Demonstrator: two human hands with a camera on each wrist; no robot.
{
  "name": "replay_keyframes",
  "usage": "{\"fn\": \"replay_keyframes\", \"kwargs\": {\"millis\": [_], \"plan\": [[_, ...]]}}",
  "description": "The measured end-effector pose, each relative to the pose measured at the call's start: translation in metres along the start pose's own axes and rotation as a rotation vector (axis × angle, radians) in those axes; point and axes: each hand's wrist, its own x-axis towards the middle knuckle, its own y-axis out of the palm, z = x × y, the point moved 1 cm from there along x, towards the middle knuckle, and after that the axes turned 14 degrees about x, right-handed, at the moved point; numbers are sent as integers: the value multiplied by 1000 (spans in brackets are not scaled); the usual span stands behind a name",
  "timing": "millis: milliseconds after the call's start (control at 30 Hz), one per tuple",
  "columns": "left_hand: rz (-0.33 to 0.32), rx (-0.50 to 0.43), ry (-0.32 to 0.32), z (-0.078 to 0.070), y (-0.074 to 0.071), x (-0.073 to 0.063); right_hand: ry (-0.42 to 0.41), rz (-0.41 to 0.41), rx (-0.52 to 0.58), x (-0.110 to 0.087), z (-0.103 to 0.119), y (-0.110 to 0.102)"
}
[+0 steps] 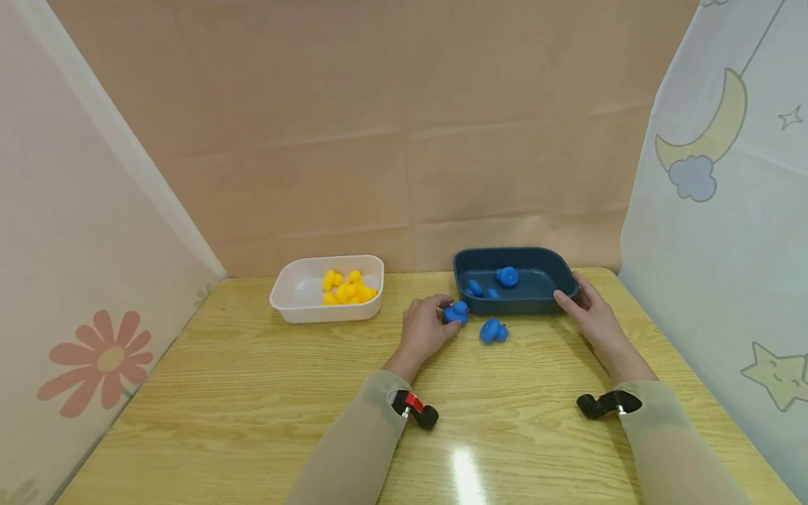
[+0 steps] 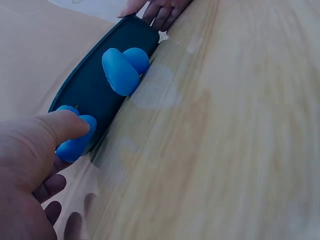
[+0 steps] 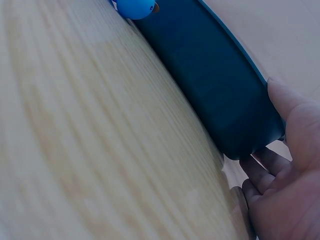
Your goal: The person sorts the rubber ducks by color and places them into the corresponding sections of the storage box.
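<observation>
My left hand [image 1: 424,327] pinches a blue rubber duck [image 1: 456,313] between thumb and fingers, just outside the near left corner of a dark blue tray [image 1: 543,306]. In the left wrist view the thumb lies across that duck [image 2: 75,145]. A second blue duck [image 1: 491,331] sits on the table in front of the tray. My right hand [image 1: 592,314] grips the tray's right end, thumb over the rim and fingers against the outer wall, as the right wrist view shows. Inside the tray lie several blue ducks [image 1: 508,276], some partly hidden by the near wall.
A white tray [image 1: 297,313] holding several yellow ducks [image 1: 350,290] stands to the left on the wooden table [image 1: 252,393]. Brown paper [image 1: 391,140] hangs behind the table's back edge, and patterned cloths [image 1: 713,245] hang at both sides.
</observation>
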Motion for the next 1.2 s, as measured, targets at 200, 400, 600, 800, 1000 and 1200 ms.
{"fn": "replay_keyframes", "kwargs": {"millis": [200,400,600,800,1000,1200], "plan": [[-3,29,11,-3,-2,0,-3,1,-1,1,0,-2],[4,16,18,-6,-4,-1,-7,-2,-5,3,-1,-4],[9,-7,21,-9,-7,-2,0,1,-3,2,-1,-5],[17,-35,16,-13,-10,-3,-2,-3,0,-1,-1,-4],[0,-37,9,-14,-16,-6,1,-1,-1,0,0,0],[-14,-48,2,-19,-29,-6,10,-3,-2,3,-2,-1]]}}
